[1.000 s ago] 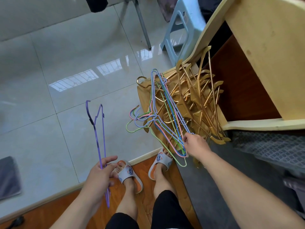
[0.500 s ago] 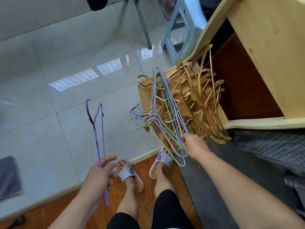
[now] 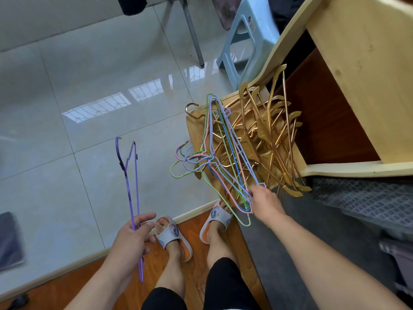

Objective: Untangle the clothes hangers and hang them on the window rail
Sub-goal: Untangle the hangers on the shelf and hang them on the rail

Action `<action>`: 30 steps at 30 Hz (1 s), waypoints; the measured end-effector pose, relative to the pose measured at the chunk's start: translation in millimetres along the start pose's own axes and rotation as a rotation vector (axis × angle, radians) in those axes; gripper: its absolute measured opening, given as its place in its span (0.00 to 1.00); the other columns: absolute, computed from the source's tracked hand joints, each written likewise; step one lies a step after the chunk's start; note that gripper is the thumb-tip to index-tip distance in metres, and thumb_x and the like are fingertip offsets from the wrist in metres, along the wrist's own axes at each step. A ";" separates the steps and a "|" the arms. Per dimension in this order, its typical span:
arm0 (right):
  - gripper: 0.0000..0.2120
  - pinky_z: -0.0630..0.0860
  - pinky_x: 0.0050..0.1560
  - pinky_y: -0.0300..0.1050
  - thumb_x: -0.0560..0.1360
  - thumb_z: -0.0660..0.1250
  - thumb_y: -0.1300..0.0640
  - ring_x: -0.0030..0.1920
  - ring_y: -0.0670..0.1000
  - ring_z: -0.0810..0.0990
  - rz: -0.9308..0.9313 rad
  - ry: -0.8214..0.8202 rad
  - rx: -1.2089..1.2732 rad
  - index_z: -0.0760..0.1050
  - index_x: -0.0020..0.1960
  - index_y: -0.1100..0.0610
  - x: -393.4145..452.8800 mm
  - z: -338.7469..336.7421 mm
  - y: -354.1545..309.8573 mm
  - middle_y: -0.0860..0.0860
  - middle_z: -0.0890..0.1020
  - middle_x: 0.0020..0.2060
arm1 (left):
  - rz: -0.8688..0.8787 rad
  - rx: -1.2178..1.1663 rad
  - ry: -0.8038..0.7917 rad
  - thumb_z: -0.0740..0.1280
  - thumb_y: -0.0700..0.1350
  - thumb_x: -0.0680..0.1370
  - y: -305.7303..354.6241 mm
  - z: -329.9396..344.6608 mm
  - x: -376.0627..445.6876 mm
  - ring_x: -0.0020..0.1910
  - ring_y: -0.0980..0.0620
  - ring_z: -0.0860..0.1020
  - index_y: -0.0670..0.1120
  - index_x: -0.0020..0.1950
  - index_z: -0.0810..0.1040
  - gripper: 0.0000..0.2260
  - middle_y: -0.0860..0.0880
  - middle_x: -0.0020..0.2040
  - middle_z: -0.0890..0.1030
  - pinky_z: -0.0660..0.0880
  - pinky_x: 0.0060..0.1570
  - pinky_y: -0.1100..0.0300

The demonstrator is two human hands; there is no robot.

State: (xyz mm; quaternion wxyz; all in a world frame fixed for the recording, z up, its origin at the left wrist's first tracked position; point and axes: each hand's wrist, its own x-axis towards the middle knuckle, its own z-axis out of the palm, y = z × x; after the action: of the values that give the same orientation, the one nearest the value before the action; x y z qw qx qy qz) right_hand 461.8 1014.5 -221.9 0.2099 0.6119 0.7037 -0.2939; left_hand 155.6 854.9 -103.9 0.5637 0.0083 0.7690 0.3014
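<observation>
My left hand (image 3: 131, 237) grips a single purple wire hanger (image 3: 129, 175), held free of the others with its hook pointing up and away over the tiled floor. My right hand (image 3: 264, 203) holds the lower end of a tangled bunch of pastel wire hangers (image 3: 225, 153) in pink, blue and green. That bunch lies across a pile of gold metal hangers (image 3: 270, 135) heaped on a low wooden stool (image 3: 194, 130). No window rail is in view.
A pale wooden bed frame (image 3: 357, 63) rises at the right, over a grey patterned mattress (image 3: 366, 202). A light blue plastic stool (image 3: 248, 39) and a metal leg (image 3: 193, 36) stand behind. My feet in slippers (image 3: 173, 237) rest on a wooden step.
My right hand has shifted slightly right along the pastel bunch, and the bunch has tilted a little. My left hand keeps the purple hanger nearly still.
</observation>
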 end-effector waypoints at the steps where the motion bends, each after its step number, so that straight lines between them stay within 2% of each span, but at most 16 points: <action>1: 0.05 0.82 0.43 0.50 0.79 0.68 0.58 0.43 0.51 0.80 0.006 -0.002 -0.002 0.75 0.52 0.50 0.2 0.5 1.6 0.47 0.78 0.46 | 0.001 0.003 -0.002 0.64 0.39 0.83 0.0 0.9 0.3 0.39 0.47 0.75 0.49 0.58 0.82 0.10 0.42 0.48 0.81 0.69 0.32 0.55; 5: 0.01 0.80 0.42 0.50 0.80 0.67 0.56 0.42 0.51 0.79 0.026 0.010 0.007 0.75 0.51 0.51 2.8 0.3 -2.3 0.48 0.77 0.46 | 0.007 0.017 -0.003 0.65 0.40 0.83 -0.3 2.1 1.4 0.40 0.46 0.75 0.50 0.57 0.83 0.09 0.43 0.46 0.81 0.69 0.33 0.54; 11: 0.02 0.79 0.44 0.50 0.82 0.64 0.54 0.44 0.51 0.78 0.058 0.059 0.081 0.73 0.52 0.51 2.3 4.9 -9.0 0.48 0.75 0.48 | 0.002 0.029 -0.003 0.65 0.40 0.83 -1.6 1.0 3.9 0.40 0.46 0.76 0.50 0.57 0.83 0.09 0.42 0.46 0.81 0.70 0.33 0.54; 14: 0.06 0.72 0.42 0.45 0.83 0.61 0.50 0.44 0.50 0.75 -0.010 0.115 0.132 0.73 0.54 0.52 1.6 1.3 -15.9 0.47 0.73 0.48 | -0.001 0.032 -0.005 0.64 0.40 0.83 -1.2 1.9 4.7 0.40 0.46 0.76 0.50 0.58 0.82 0.09 0.41 0.47 0.82 0.70 0.33 0.55; 17: 0.08 0.72 0.44 0.45 0.80 0.66 0.48 0.46 0.50 0.75 -0.129 0.108 0.088 0.74 0.54 0.52 2.3 -1.8 -25.9 0.46 0.73 0.47 | 0.005 0.046 0.004 0.65 0.41 0.83 0.4 2.5 6.1 0.40 0.47 0.76 0.51 0.57 0.83 0.09 0.43 0.44 0.81 0.70 0.33 0.55; 21: 0.07 0.74 0.46 0.47 0.81 0.65 0.54 0.49 0.53 0.78 -0.109 0.098 -0.002 0.76 0.57 0.54 2.2 -0.3 -38.5 0.49 0.77 0.50 | 0.021 0.055 0.005 0.65 0.42 0.83 3.4 2.8 6.7 0.41 0.46 0.76 0.52 0.57 0.83 0.09 0.42 0.44 0.81 0.71 0.34 0.54; 26: 0.05 0.69 0.41 0.47 0.82 0.60 0.57 0.42 0.53 0.74 -0.088 0.114 -0.012 0.71 0.56 0.56 -3.7 -4.6 -41.2 0.49 0.73 0.45 | 0.026 0.049 0.003 0.65 0.42 0.83 8.0 1.8 4.9 0.41 0.45 0.77 0.51 0.57 0.83 0.08 0.43 0.50 0.84 0.72 0.34 0.55; 30: 0.05 0.74 0.43 0.49 0.83 0.55 0.58 0.43 0.53 0.77 -0.136 0.129 -0.056 0.68 0.58 0.55 -10.1 -11.9 -31.7 0.51 0.78 0.47 | 0.019 0.035 0.011 0.66 0.43 0.83 5.9 -2.1 2.5 0.41 0.45 0.79 0.50 0.58 0.82 0.07 0.44 0.52 0.85 0.73 0.34 0.55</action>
State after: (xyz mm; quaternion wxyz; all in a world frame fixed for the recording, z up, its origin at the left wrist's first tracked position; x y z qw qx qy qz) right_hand 433.0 1012.6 -201.5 0.1609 0.5740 0.7637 -0.2478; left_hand 150.9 859.7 -102.8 0.5564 0.0240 0.7771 0.2932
